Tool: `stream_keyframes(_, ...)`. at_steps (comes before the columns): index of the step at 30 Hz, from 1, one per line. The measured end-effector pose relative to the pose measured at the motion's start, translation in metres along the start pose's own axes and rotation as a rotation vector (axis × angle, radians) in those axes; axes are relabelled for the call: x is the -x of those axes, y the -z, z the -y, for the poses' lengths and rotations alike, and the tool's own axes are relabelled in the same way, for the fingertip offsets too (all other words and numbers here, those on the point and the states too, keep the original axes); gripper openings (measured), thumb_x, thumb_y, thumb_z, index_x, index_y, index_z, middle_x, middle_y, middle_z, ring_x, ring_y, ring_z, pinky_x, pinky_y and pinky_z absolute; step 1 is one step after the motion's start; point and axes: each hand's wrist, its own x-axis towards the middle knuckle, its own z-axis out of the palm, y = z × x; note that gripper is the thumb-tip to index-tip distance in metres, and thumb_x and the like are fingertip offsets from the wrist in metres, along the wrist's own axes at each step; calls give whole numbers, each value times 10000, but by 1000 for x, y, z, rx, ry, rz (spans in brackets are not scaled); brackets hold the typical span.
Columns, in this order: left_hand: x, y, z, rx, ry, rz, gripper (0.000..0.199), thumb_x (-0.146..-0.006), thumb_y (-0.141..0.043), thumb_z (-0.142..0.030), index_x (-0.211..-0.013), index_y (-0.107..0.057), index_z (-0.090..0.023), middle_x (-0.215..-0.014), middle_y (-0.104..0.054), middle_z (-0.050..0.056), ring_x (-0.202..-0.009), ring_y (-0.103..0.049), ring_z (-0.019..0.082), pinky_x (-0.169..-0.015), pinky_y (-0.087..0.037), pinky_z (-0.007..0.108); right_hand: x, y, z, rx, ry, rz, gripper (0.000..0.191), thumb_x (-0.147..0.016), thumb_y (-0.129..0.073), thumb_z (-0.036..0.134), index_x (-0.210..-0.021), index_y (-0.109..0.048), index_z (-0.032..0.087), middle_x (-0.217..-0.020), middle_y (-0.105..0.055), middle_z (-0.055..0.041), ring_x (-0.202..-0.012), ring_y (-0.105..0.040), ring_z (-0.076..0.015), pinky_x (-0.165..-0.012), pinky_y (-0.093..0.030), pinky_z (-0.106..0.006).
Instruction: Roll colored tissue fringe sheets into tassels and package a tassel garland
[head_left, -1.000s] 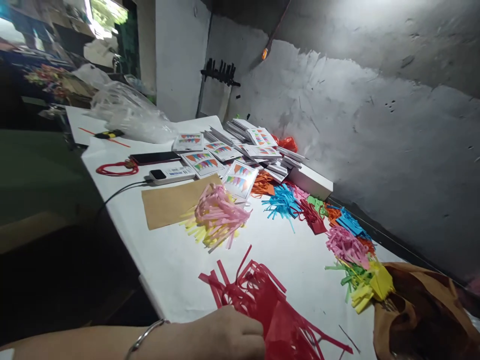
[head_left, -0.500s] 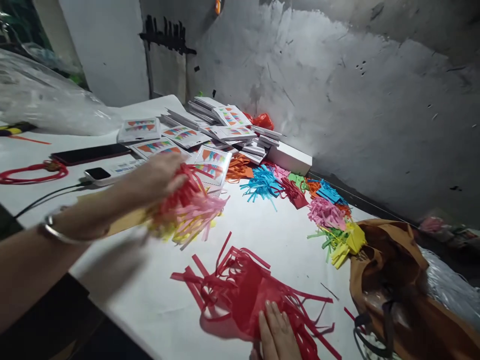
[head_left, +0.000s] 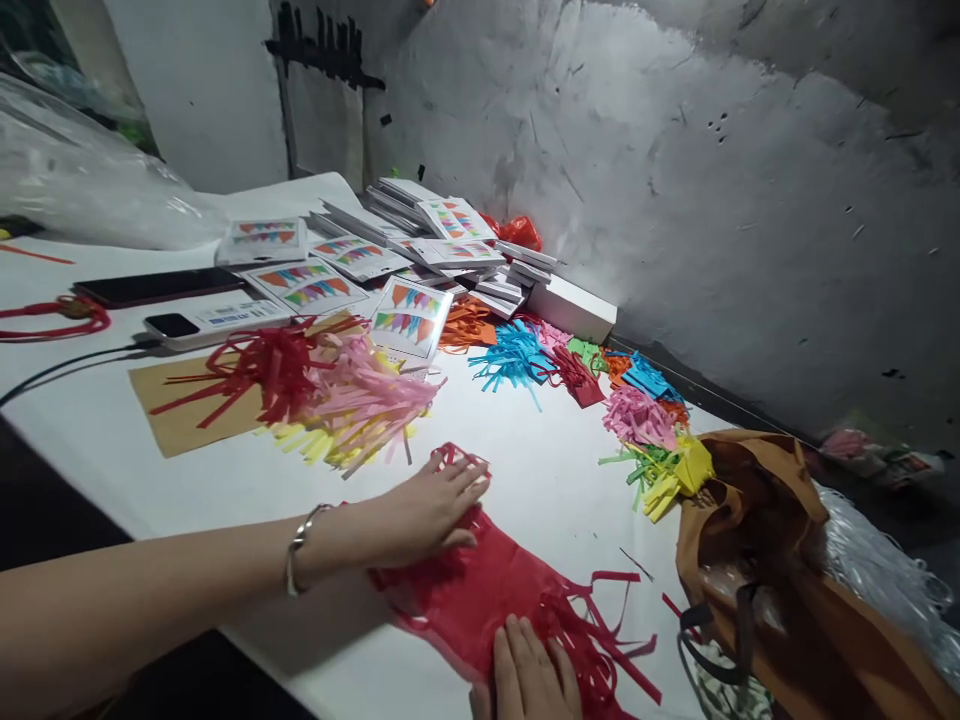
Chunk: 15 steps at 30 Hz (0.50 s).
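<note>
A sheet of red tissue paper (head_left: pixel 491 580) with fringed ends lies spread on the white tabletop (head_left: pixel 315 640). Flat across its far left part rests my left hand (head_left: pixel 424 505), fingers stretched out and a silver bracelet on the wrist. My right hand (head_left: pixel 532 672) presses on the near edge with its fingers extended, partly cut off by the bottom of the view. Beyond my left hand, a red fringed bunch (head_left: pixel 281 370) lies beside and partly over a pink fringed bunch (head_left: pixel 371 385), with yellow strips (head_left: pixel 311 440) below them.
Printed cards (head_left: pixel 409 315) and stacked white packs lie at the back. Coloured tissue bunches (head_left: pixel 517 350) curve along the wall side towards a brown bag (head_left: pixel 780 560). A phone (head_left: pixel 157 288), a small white device (head_left: pixel 214 325) with a cable and a brown envelope (head_left: pixel 169 410) lie on the left.
My left hand has let go of the red bunch beside the pink one and come back towards me onto the red paper. My right hand stays on the paper.
</note>
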Motion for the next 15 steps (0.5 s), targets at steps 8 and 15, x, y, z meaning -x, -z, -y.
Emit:
stream_keyframes(8,33,-12,-44,163,-317,-40,321,-910,-621,-196,-1230,-624,-219,-1170,-727,89,-1095,-642,250,-1035,-440,393,-30,19,8,-165,-113,79,319,-832,-491,102,-1075,-664,216,-993,-775,-49,-881,-721,-237,-931,-412,-470)
stream_keyframes(15,39,-37,-34,78,-254,-179,272,-914,-550,-62,-1125,-653,-198,-1074,-748,58,-1041,-639,231,-1011,-401,392,-2,60,-68,320,-148,283,569,-628,-501,117,-1173,-615,235,-1194,-721,-138,-992,-709,-352,-915,-373,-616)
